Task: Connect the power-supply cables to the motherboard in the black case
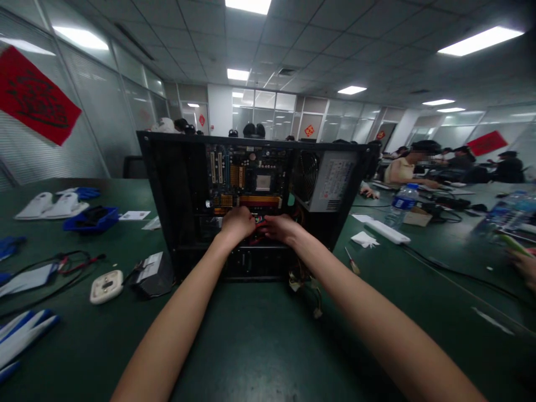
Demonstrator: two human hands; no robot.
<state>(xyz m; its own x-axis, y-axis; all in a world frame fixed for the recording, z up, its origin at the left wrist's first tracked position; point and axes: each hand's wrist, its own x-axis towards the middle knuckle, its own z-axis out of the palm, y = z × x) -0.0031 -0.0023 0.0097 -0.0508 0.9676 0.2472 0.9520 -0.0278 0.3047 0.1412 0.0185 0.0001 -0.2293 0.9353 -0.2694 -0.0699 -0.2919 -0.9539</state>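
Observation:
An open black computer case (153, 184) stands in front of me, its motherboard (228, 167) and silver power supply (335, 181) facing me. My left hand (238, 223) is inside the case below the memory slots (259, 202), its fingers curled closed. Close beside it, my right hand (285, 228) reaches in from the right with fingers pinched together. Between the two hands shows a small red part (260, 220) with coloured spots; its kind is too small to tell. Fingertips are partly hidden. Loose power cables (307, 287) hang out over the case's lower edge.
Left on the green table are a blue tray (92, 218), a dark box-shaped part (153, 275), a white square object (106, 287) and gloves (20, 338). Rightward lie a screwdriver (352, 261), a tissue (365, 239), a power strip (387, 231) and a water bottle (402, 205). People sit beyond.

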